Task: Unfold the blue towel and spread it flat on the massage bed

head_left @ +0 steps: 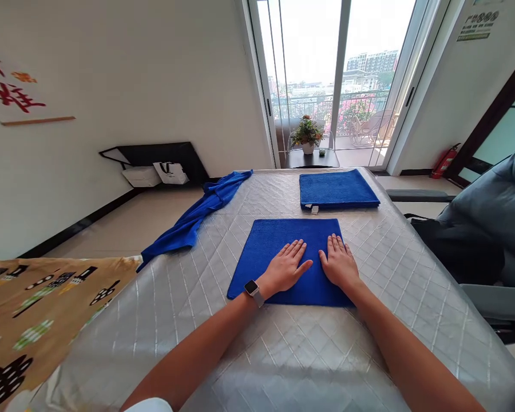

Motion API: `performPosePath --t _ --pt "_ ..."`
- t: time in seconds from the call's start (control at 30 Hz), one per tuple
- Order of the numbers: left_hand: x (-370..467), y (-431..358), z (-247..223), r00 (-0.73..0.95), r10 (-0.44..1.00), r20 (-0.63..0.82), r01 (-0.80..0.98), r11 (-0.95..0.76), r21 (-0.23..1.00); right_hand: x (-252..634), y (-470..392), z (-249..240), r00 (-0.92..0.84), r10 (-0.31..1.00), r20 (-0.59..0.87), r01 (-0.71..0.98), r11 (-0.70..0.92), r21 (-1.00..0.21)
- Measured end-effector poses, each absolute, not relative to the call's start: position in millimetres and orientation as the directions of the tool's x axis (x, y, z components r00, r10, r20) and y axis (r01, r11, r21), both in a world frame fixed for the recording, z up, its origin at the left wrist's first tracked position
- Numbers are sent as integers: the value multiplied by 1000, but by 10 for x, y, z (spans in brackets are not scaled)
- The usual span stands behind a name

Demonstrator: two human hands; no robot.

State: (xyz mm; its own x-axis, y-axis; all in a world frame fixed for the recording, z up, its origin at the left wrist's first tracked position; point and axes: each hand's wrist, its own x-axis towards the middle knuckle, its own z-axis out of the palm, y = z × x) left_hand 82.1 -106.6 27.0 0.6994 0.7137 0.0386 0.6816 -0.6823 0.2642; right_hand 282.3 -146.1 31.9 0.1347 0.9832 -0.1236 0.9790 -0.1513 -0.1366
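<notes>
Covered in silvery quilting (175, 292), stretching away as a broad bench (416, 274), with tan patterned fabric (60, 309) at near left. Resting palms down near the middle: left hand (284, 268) and right hand (340, 263), both open, gripping nothing, thumbs turned inward. Lying flat on the bench, under the hands: blue cloth (312, 289), four-sided and smooth. Probably light, soft and limp, with a nap giving fair grip; hardly fragile, but apt to wrinkle under sideways pressure and perhaps slide on the slick-looking quilting. Best taken by two corners or opposite edges, pinched between thumb and fingertips; likely to sag if lifted at one point. Farther off at left, draped loosely over the bench's edge: crumpled blue fabric (206, 206). Beyond the right hand, lying neatly layered: blue stack (338, 190), with white tags (315, 210) at the near edge. Past the far end: potted flowers (308, 133) and glass sliding door (340, 68).
</notes>
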Motion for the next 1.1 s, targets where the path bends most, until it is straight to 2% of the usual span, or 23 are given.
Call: performPosePath --t 0.2,0.37,0.53,0.67,0.77,0.87,1.0,1.1 --pt "-208 -857 141 446 895 -23 878 -432 207 2826 -1455 278 140 980 -138 978 -159 -136" --pt "-564 -813 113 310 949 -51 937 -296 184 2839 -1467 255 143 983 -116 984 -154 -94" --pt "-555 -821 172 303 951 -63 944 -291 156 2823 -1475 303 146 984 -106 988 -151 -39" --pt "-559 -837 179 302 952 -54 943 -290 163 2795 -1587 408 160 970 -183 987 -159 18" --pt "-570 -841 172 311 949 -48 941 -300 159 2770 -1769 450 127 966 -226 992 -126 19" --pt "-574 -838 185 319 947 -37 939 -311 147 2739 -1946 422 116 971 -210 993 -117 7" --pt "-480 -899 280 337 940 51 926 -340 165 2701 -2040 352 142 973 -181 990 -144 -1" --pt "-192 -1065 392 438 891 121 863 -455 220 2684 -2030 344 141 973 -182 990 -144 -4"
